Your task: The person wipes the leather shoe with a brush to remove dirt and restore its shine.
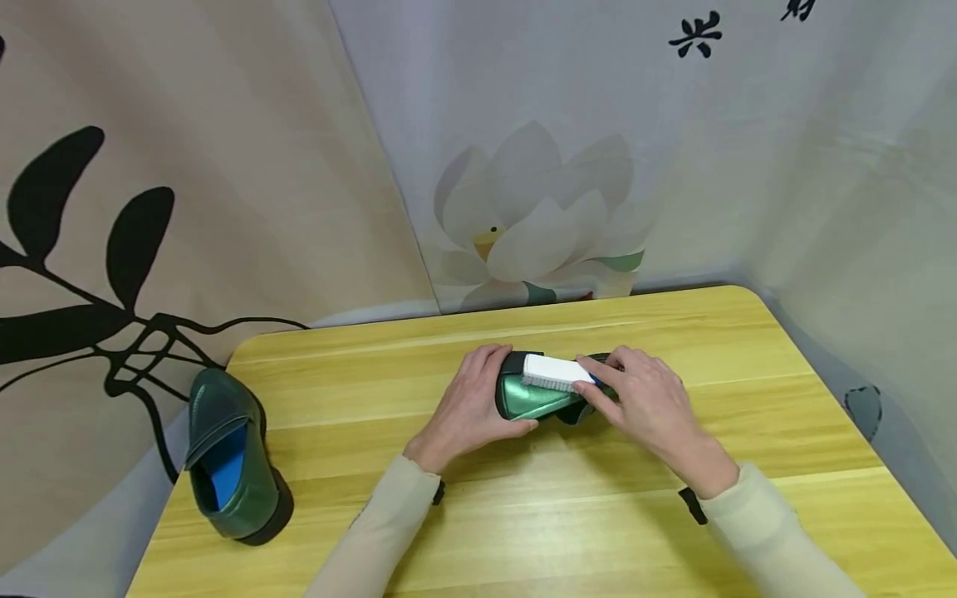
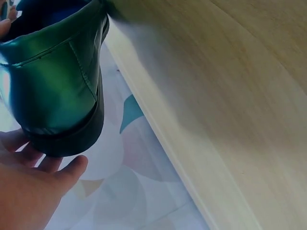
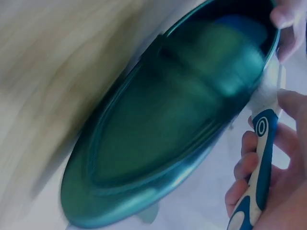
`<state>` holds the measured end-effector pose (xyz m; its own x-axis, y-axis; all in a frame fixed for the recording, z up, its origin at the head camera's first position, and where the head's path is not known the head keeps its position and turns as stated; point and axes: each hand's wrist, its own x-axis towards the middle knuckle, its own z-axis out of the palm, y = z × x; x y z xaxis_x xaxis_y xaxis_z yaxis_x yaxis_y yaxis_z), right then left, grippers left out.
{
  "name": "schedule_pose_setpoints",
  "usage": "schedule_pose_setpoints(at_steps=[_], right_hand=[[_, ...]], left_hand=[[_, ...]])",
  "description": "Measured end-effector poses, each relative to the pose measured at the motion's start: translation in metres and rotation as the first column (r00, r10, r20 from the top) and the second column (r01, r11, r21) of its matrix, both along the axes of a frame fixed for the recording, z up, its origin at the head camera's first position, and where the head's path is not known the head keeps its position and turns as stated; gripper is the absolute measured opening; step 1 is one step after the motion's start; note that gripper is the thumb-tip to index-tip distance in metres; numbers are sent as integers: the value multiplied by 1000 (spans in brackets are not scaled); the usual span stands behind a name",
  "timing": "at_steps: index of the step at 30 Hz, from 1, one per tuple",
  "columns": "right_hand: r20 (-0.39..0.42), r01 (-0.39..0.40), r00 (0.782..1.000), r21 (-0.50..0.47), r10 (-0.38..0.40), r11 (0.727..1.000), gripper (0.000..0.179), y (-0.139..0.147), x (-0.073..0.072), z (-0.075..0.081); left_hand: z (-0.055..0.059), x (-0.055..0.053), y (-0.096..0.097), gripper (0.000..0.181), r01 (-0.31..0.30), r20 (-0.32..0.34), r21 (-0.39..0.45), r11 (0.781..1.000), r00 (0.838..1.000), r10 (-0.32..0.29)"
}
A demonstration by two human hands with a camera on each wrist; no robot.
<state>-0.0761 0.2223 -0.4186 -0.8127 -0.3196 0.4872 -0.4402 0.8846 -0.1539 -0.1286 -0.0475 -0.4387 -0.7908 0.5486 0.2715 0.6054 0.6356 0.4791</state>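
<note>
My left hand [image 1: 474,399] grips a shiny green loafer [image 1: 532,400] by its heel end, with the toe pointing right. From the left wrist, the fingers [image 2: 48,163] show under the dark sole at the heel. A scrub brush [image 1: 553,371] with a white head lies along the loafer's side, bristles against the green surface. My right hand [image 1: 646,399] holds the brush, its fingers curled round the blue-and-white handle [image 3: 261,163] in the right wrist view. There the loafer's stitched upper [image 3: 163,129] fills the middle, and its blue insole shows in the opening.
A second green loafer [image 1: 238,465] with a blue insole stands at the left edge of the wooden table [image 1: 568,515]. Behind the table hangs a pale printed curtain [image 1: 538,166], with another pale cloth along the right side.
</note>
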Motion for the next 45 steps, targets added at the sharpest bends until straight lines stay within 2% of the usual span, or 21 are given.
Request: schedule_pose_setpoints(at_steps=[2,4,10,12,14,20,27,37,45], right_hand=[[-4,31,1000,-7,-31,999,41,4,0,-1],[-22,19,1000,-22,-20,1000,43,6,0,-1],[-70,-140,988,-39,137,989,46,-7,3,0],[-71,-168,984,-31,166,985,47,-11,3,0],[-71,-159,985,-20,157,987,47,-10,3,1],[-59,-25,998,-26,23,999,45,3,1,1],[-86,-132,988,-17,130,991,56,-4,9,1],[-42,-11,999,-33,9,999,44,20,4,-1],[-40,-81,996,-27,80,996,43,4,1,5]], left_hand=[[0,0,1,104,-2,4,-4,1000,1000,2],[0,0,1,104,-7,16,-2,1000,1000,7],[2,-2,3,105,-20,8,-5,1000,1000,20],[2,-2,4,105,-18,-3,-5,1000,1000,18],[3,-2,5,105,-19,-5,-8,1000,1000,19],[4,0,5,106,-36,32,-16,999,999,36],[6,-1,6,106,-36,31,0,999,999,36],[6,-2,8,106,-31,42,-22,999,999,32],[12,-4,11,104,-4,19,-5,1000,1000,4]])
